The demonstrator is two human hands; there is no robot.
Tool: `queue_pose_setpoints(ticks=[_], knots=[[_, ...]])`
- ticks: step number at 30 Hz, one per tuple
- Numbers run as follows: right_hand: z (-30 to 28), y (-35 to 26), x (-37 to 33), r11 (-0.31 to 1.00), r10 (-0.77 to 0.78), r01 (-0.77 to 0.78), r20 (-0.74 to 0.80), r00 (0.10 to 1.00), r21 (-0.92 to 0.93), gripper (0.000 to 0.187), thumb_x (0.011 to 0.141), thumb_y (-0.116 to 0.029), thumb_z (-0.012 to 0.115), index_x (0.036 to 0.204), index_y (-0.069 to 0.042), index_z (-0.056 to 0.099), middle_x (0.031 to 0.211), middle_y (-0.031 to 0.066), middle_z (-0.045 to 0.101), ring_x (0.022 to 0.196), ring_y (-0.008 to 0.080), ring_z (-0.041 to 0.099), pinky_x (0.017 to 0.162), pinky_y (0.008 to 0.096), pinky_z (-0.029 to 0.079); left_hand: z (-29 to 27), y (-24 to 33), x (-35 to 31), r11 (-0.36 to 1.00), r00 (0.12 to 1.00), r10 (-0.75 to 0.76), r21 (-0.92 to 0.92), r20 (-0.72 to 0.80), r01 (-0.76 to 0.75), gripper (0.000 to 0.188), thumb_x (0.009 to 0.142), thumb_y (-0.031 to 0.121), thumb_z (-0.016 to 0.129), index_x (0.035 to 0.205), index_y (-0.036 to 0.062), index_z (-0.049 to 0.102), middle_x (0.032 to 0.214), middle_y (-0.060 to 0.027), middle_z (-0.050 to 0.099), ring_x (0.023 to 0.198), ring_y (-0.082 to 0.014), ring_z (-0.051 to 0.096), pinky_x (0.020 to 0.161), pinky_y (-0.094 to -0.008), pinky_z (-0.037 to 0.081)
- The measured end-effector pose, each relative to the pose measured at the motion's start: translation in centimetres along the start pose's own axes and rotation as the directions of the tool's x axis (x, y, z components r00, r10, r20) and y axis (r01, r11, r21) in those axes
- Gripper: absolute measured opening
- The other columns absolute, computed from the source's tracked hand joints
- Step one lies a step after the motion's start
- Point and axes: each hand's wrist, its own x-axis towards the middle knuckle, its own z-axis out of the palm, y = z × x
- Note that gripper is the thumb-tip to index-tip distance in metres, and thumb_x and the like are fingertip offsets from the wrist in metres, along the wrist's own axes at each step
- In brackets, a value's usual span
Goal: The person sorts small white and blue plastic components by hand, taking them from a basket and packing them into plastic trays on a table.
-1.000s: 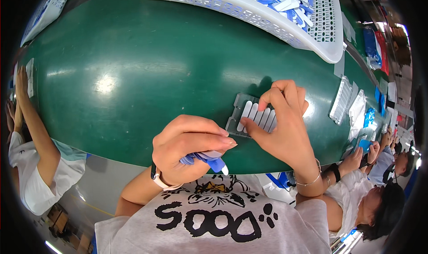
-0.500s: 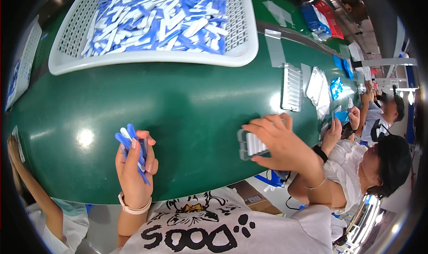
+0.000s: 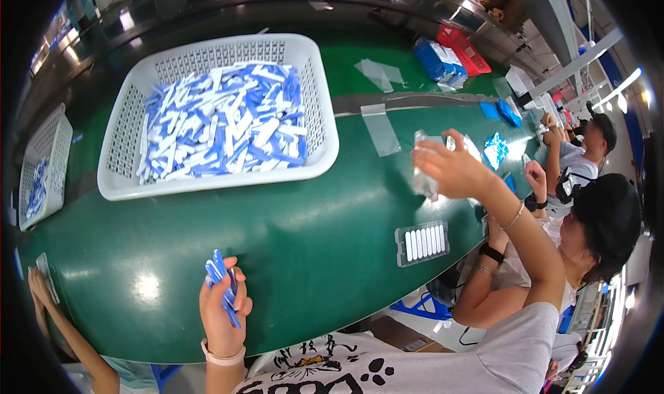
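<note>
My left hand (image 3: 223, 307), above the near part of the green table, is closed around a small bunch of slim blue and white plastic sticks (image 3: 223, 283). My right hand (image 3: 453, 167) reaches far to the right, its fingers over a clear plastic tray (image 3: 425, 181); the thumb is hidden. Nearer the table's front edge lies another clear tray (image 3: 423, 244) with several white sticks side by side in it. A white perforated basket (image 3: 221, 188) beyond my left hand holds a heap of loose blue and white sticks (image 3: 228, 121).
Strips of clear tape (image 3: 380, 131) are on the green table (image 3: 311, 235). A second white basket (image 3: 62, 166) stands at the far left, near another person's hands (image 3: 41, 287). At right, co-workers sit by blue packets (image 3: 494, 148). A red basket (image 3: 465, 50) stands at the back.
My right hand has let go of the tray of white sticks and moved away to the clear tray farther off. My left hand still holds its sticks. The view has tilted up.
</note>
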Motion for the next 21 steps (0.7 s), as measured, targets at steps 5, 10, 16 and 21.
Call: queue_pose_setpoints(ticks=[5,10,16,21], knots=[[0.7,5.3,-4.8,0.971,0.221,-0.202,0.157,0.963,-0.125,0.056,0.067,-0.002,0.061,0.122,-0.012,0.051,0.133,0.0018,0.048,0.128,0.0209,0.039,0.101,0.0504,0.031,0.5,-0.2,0.0,0.999,1.0,0.001,0.047,0.031,-0.002,0.025,0.094,0.014,0.047,0.116,0.0034,0.051,0.085,-0.0061,0.053,0.047,-0.0056,0.034,0.04,-0.0209,0.023],[4.6,6.3,-8.1,0.979,0.195,-0.181,0.177,0.965,-0.088,0.061,0.066,0.0,0.062,0.124,-0.013,0.049,0.135,0.0033,0.047,0.128,0.0214,0.04,0.101,0.0457,0.033,0.5,-0.6,0.2,0.997,0.998,0.034,0.064,0.056,-0.038,0.024,0.096,0.016,0.047,0.116,0.0048,0.05,0.083,-0.0059,0.052,0.045,-0.0051,0.033,0.039,-0.0201,0.023],[4.3,5.9,-5.7,0.976,0.129,-0.128,-0.004,0.992,-0.179,0.057,0.067,-0.004,0.064,0.121,-0.01,0.048,0.127,0.0064,0.05,0.124,0.0238,0.043,0.103,0.0454,0.033,0.1,-0.1,-0.3,0.995,0.991,0.094,0.025,0.092,-0.096,0.025,0.097,0.019,0.047,0.118,0.0066,0.051,0.082,-0.0034,0.049,0.046,-0.0042,0.034,0.038,-0.0184,0.022],[0.7,3.2,-1.0,0.955,0.14,-0.126,-0.033,0.99,0.27,0.074,0.045,-0.018,0.079,0.11,-0.002,0.05,0.108,0.0136,0.055,0.104,0.0313,0.052,0.094,0.0412,0.043,-1.2,0.3,-1.3,0.996,0.988,0.055,-0.073,0.141,-0.045,0.033,0.092,0.021,0.05,0.12,0.0043,0.051,0.086,-0.0057,0.051,0.052,-0.0066,0.038,0.041,-0.0196,0.027]])
